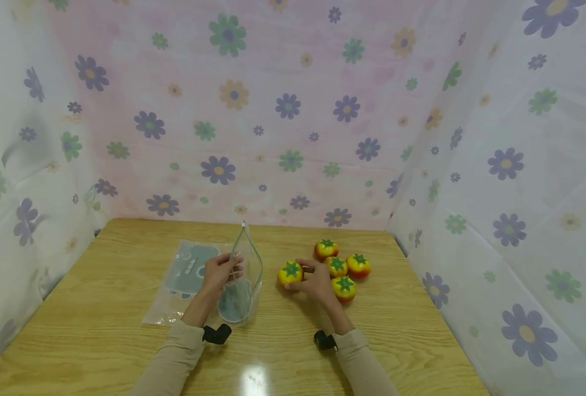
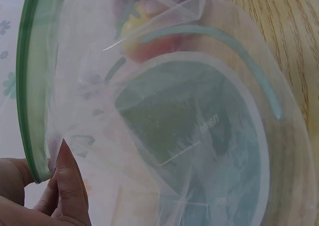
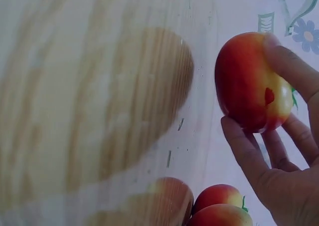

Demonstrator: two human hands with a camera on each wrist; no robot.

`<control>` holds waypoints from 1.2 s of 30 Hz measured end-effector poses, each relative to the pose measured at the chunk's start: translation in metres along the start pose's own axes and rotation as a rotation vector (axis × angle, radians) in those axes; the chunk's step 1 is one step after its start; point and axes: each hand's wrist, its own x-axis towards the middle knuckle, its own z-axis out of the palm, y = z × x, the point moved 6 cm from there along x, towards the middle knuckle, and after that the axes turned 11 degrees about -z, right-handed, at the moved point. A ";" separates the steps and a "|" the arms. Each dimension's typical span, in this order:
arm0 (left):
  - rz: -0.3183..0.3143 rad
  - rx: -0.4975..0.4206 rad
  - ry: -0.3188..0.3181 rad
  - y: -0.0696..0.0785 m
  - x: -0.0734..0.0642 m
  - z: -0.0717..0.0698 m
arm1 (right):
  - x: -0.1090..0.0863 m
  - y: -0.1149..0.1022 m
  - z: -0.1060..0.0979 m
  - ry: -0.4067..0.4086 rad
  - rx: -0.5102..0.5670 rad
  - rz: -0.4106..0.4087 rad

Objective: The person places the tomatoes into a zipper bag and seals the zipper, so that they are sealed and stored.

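Note:
My left hand [image 1: 218,275] pinches the rim of a clear zip bag [image 1: 241,300] that stands upright with its mouth spread apart. In the left wrist view, thumb and finger grip the bag beside its green zip strip [image 2: 22,86]. My right hand [image 1: 318,283] holds a yellow-red artificial tomato [image 1: 289,273] with a green star-shaped top, just right of the bag. The right wrist view shows this tomato [image 3: 244,81] between thumb and fingers, raised over the table. Through the bag's film, the left wrist view shows a tomato blurred behind it.
Several more tomatoes [image 1: 358,266] sit grouped on the wooden table [image 1: 293,352], beside and behind my right hand. Left of the standing bag lies a flat printed plastic bag [image 1: 186,269]. Flower-patterned cloth [image 1: 293,110] encloses the table's back and sides.

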 end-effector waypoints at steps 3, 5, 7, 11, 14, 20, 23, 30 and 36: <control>-0.003 -0.005 0.004 -0.004 0.006 -0.001 | 0.001 -0.002 0.000 -0.002 0.028 -0.019; 0.004 -0.006 0.010 -0.005 0.006 -0.001 | 0.002 -0.004 0.000 -0.004 0.033 -0.032; 0.013 -0.005 0.013 -0.004 0.006 0.000 | 0.003 -0.006 0.000 -0.005 0.037 -0.043; 0.034 0.004 0.014 -0.003 0.004 0.001 | 0.005 -0.011 0.000 0.003 0.036 -0.040; 0.044 0.009 0.012 -0.003 0.005 0.003 | 0.007 -0.015 0.000 0.004 0.034 -0.034; 0.051 -0.008 0.002 -0.003 0.006 0.005 | 0.011 -0.028 0.003 0.006 0.058 -0.055; 0.056 -0.018 0.004 -0.003 0.006 0.006 | 0.012 -0.035 0.004 0.014 0.084 -0.064; 0.063 -0.047 0.013 -0.004 0.005 0.008 | 0.018 -0.053 0.008 0.015 0.112 -0.098; 0.051 -0.043 0.022 -0.004 0.006 0.008 | 0.022 -0.067 0.011 0.000 0.142 -0.129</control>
